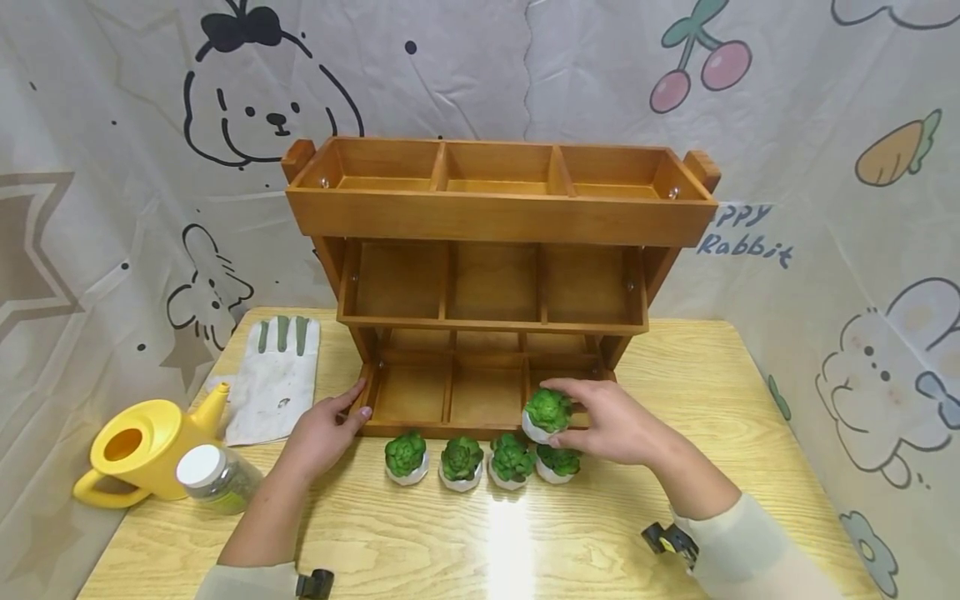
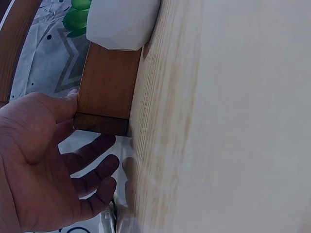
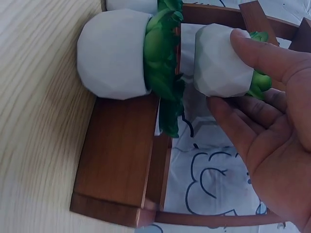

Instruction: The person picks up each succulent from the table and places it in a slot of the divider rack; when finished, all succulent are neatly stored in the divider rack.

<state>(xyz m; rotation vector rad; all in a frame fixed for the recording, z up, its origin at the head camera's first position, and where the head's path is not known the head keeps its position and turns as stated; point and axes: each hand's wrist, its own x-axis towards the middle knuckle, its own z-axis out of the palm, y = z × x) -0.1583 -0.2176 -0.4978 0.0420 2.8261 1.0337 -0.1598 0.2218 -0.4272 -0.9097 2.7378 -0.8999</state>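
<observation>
My right hand [image 1: 611, 421] pinches a small potted succulent [image 1: 548, 410] between thumb and fingers, above the front right of a three-tier wooden shelf [image 1: 502, 218]. Its white faceted pot [image 3: 222, 63] shows clearly in the right wrist view. My left hand [image 1: 322, 437] holds the left front corner of the bottom tier [image 2: 109, 82], thumb at the top edge and the other fingers spread loosely past the end. Several more potted succulents [image 1: 461, 460] stand in a row on the table before the shelf. The rightmost one [image 1: 558, 462] is partly under the raised pot.
On the left are a yellow watering can [image 1: 146, 442], a clear jar with a white lid [image 1: 217, 477] and a pale glove [image 1: 273, 379] with green stripes. Patterned cloth [image 1: 465, 75] hangs behind and beside the light wood table [image 1: 420, 550]. The shelf's tiers have dividers.
</observation>
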